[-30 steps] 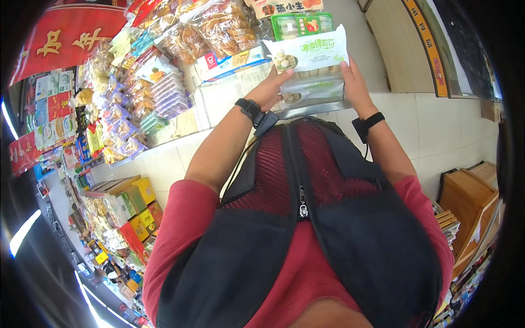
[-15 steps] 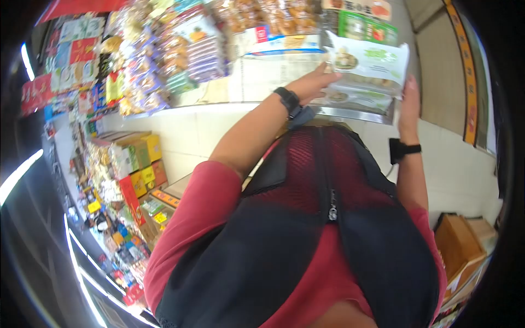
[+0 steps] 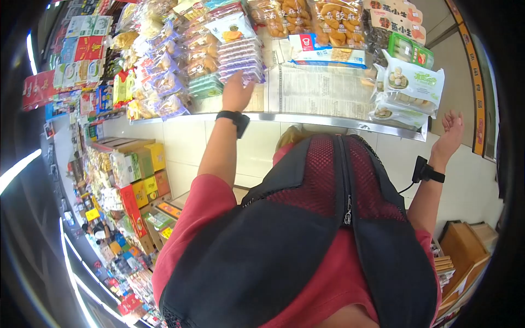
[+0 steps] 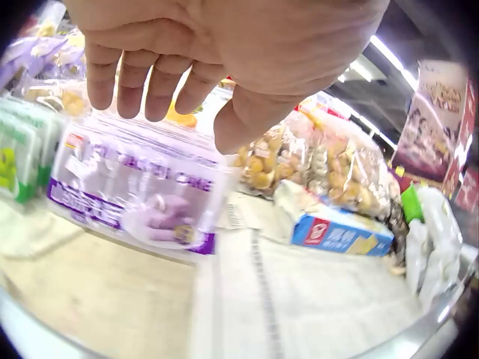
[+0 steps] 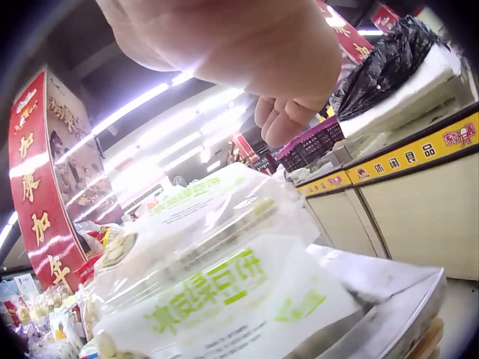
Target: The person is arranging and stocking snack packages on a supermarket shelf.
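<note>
My left hand (image 3: 237, 94) reaches over a stack of purple-labelled packs (image 3: 240, 59); in the left wrist view its fingers hang relaxed above the purple pack (image 4: 138, 187), and whether they touch it I cannot tell. My right hand (image 3: 449, 136) is in the air beyond the metal tray's right corner, fingers loosely bent, holding nothing. White packages with green print (image 3: 413, 87) lie stacked at the right end of the metal-edged display (image 3: 328, 123). In the right wrist view the hand (image 5: 239, 52) is above and apart from the white packages (image 5: 224, 292).
A blue and white box (image 3: 327, 54) lies on the paper-lined display, with bags of brown pastries (image 3: 339, 24) behind it. A green pack (image 3: 410, 50) is behind the white packages. Wrapped snacks (image 3: 164, 76) fill the left side. Yellow cartons (image 3: 156, 157) stand lower left.
My left hand has left the white packages and moved left to the purple packs. My right hand has let go of them and drawn away right. The view has shifted too.
</note>
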A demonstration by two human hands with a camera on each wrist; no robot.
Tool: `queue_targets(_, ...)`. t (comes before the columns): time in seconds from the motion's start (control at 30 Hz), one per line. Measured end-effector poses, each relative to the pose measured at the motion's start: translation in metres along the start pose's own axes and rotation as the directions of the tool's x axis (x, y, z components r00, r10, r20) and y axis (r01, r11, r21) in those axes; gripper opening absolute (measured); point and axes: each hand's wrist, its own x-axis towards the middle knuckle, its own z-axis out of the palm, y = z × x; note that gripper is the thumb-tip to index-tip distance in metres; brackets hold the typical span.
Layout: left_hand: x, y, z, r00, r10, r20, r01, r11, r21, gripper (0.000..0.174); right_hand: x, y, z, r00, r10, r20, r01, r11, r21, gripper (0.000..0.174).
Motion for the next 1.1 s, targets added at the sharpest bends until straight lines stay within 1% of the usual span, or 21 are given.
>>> queue_targets(0.03, 0.001, -0.010, -0.008, 1.000, 0.005, 0.002, -0.005, 1.000, -0.018, 0.053, -0.014, -0.007, 0.008, 1.000, -0.013, -0.006, 0.012, 1.000, -0.013, 0.051)
queue_targets(0.1, 0.009, -0.030, -0.018, 0.994, 0.073, 0.076, -0.080, 0.993, 0.092, 0.045, -0.044, -0.016, 0.028, 1.000, -0.012, -0.013, 0.012, 1.000, -0.019, 0.046)
queue_targets(0.13, 0.014, -0.043, -0.012, 0.994, 0.082, 0.070, -0.087, 0.993, 0.074, 0.045, -0.057, -0.018, 0.041, 0.999, -0.029, -0.020, 0.029, 0.999, -0.028, 0.046)
queue_targets(0.2, 0.015, -0.065, 0.004, 0.936, 0.345, -0.065, -0.330, 0.928, 0.173, 0.043, -0.088, -0.023, 0.064, 0.996, -0.057, 0.069, 0.060, 0.997, -0.042, 0.044)
queue_targets(0.23, 0.014, -0.069, 0.009, 0.935, 0.349, -0.059, -0.336, 0.928, 0.158, 0.043, -0.103, -0.029, 0.078, 0.994, -0.066, 0.091, 0.074, 0.994, -0.086, 0.042)
queue_targets(0.33, 0.015, -0.067, 0.016, 0.866, 0.476, -0.154, -0.461, 0.879, 0.123, 0.022, -0.143, -0.032, 0.112, 0.989, -0.055, 0.140, 0.070, 0.992, -0.105, 0.042)
queue_targets(0.37, 0.013, -0.068, 0.012, 0.849, 0.508, -0.146, -0.495, 0.861, 0.118, 0.018, -0.159, -0.035, 0.124, 0.988, -0.057, 0.141, 0.063, 0.997, -0.042, 0.037)
queue_targets(0.4, 0.012, -0.069, 0.009, 0.844, 0.518, -0.138, -0.508, 0.855, 0.106, 0.018, -0.174, -0.036, 0.132, 0.991, -0.051, 0.127, 0.059, 0.997, -0.055, 0.037)
queue_targets(0.47, 0.014, -0.071, 0.006, 0.822, 0.556, -0.121, -0.536, 0.828, 0.166, 0.015, -0.197, -0.034, 0.144, 0.974, -0.006, 0.226, 0.032, 0.993, -0.112, 0.036)
queue_targets(0.5, 0.017, -0.073, 0.006, 0.818, 0.562, -0.125, -0.543, 0.825, 0.157, 0.015, -0.205, -0.029, 0.147, 0.969, 0.035, 0.246, -0.010, 0.995, -0.101, 0.035)
queue_targets(0.57, 0.021, -0.076, 0.007, 0.779, 0.616, -0.116, -0.605, 0.787, 0.120, 0.014, -0.218, -0.025, 0.149, 0.960, 0.036, 0.276, 0.007, 0.988, -0.152, 0.035)
queue_targets(0.67, 0.022, -0.078, 0.011, 0.764, 0.636, -0.104, -0.634, 0.771, 0.062, 0.013, -0.233, -0.034, 0.155, 0.950, 0.058, 0.307, 0.003, 0.981, -0.196, 0.034)
queue_targets(0.7, 0.021, -0.078, 0.012, 0.761, 0.639, -0.110, -0.637, 0.769, 0.058, 0.013, -0.235, -0.035, 0.156, 0.943, 0.074, 0.326, -0.006, 0.979, -0.205, 0.033)
queue_targets(0.73, 0.019, -0.078, 0.013, 0.783, 0.620, -0.051, -0.616, 0.785, 0.068, 0.013, -0.236, -0.035, 0.156, 0.936, 0.087, 0.342, -0.013, 0.977, -0.213, 0.032)
queue_targets(0.77, 0.018, -0.077, 0.014, 0.800, 0.599, 0.006, -0.598, 0.797, 0.081, 0.014, -0.236, -0.032, 0.156, 0.928, 0.056, 0.370, 0.026, 0.977, -0.213, 0.031)
queue_targets(0.8, 0.018, -0.076, 0.010, 0.792, 0.610, -0.001, -0.608, 0.790, 0.078, 0.014, -0.237, -0.032, 0.158, 0.933, 0.047, 0.358, 0.033, 0.976, -0.214, 0.031)
queue_targets(0.87, 0.015, -0.075, 0.000, 0.796, 0.606, 0.003, -0.606, 0.796, -0.020, 0.016, -0.245, -0.037, 0.165, 0.919, 0.078, 0.387, 0.006, 0.977, -0.211, 0.030)
queue_targets(0.9, 0.016, -0.072, -0.009, 0.769, 0.638, -0.021, -0.638, 0.767, -0.060, 0.016, -0.247, -0.039, 0.167, 0.917, 0.072, 0.393, 0.036, 0.965, -0.261, 0.030)
queue_targets(1.0, 0.011, -0.043, -0.046, 0.774, 0.633, 0.013, -0.614, 0.756, -0.226, 0.018, -0.256, -0.041, 0.174, 0.877, 0.105, 0.468, -0.009, 0.979, -0.202, 0.037)
queue_targets(1.03, 0.011, -0.030, -0.052, 0.753, 0.657, 0.013, -0.635, 0.733, -0.244, 0.018, -0.259, -0.044, 0.178, 0.859, 0.101, 0.501, -0.009, 0.983, -0.182, 0.041)
queue_targets(1.1, 0.012, -0.005, -0.058, 0.654, 0.755, 0.043, -0.682, 0.614, -0.398, 0.018, -0.263, -0.056, 0.185, 0.824, 0.156, 0.545, -0.049, 0.977, -0.206, 0.047)
